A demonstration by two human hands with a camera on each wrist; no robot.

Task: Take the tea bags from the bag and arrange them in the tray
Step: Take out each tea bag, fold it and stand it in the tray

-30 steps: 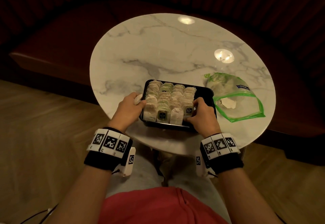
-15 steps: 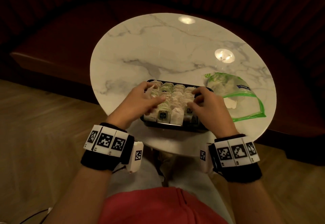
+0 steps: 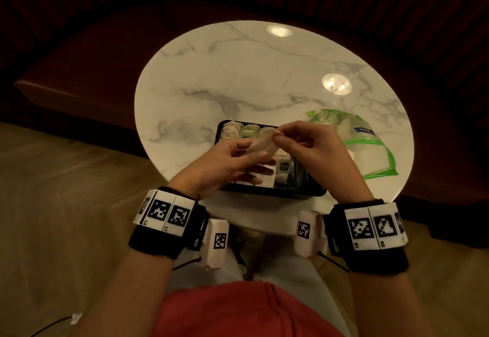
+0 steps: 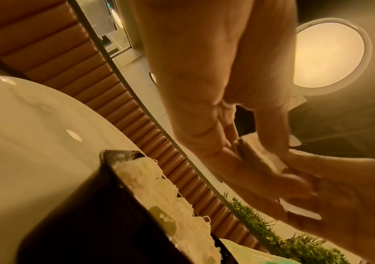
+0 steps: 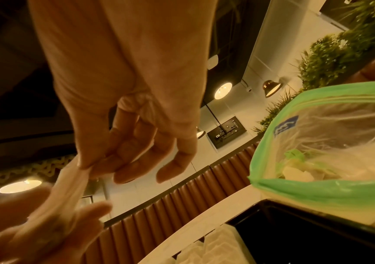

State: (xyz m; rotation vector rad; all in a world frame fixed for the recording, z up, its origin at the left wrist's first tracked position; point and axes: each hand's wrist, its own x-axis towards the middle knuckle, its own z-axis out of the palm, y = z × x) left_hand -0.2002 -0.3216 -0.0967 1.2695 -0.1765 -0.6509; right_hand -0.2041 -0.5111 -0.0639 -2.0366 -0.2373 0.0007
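I'm pinching 1 tea bag (image 3: pixel 260 144) between left hand (image 3: pixel 225 167) and right hand (image 3: pixel 315 146), flattening it for the tray's (image 3: pixel 275 193) gap.

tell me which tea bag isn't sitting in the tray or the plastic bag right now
The tea bag pinched between the left hand and right hand, held above the tray; the others stand packed in rows.

The table (image 3: pixel 238 80) is glossy white marble with grey veins, mirroring the lamps. The tray (image 3: pixel 267 193) looks like smooth black plastic, the tea bags (image 3: pixel 232 131) soft matt paper, the bag (image 3: pixel 370 151) thin clear plastic with green edging. The floor (image 3: pixel 66 191) is matt wood, the wristbands (image 3: pixel 156 241) black cloth.
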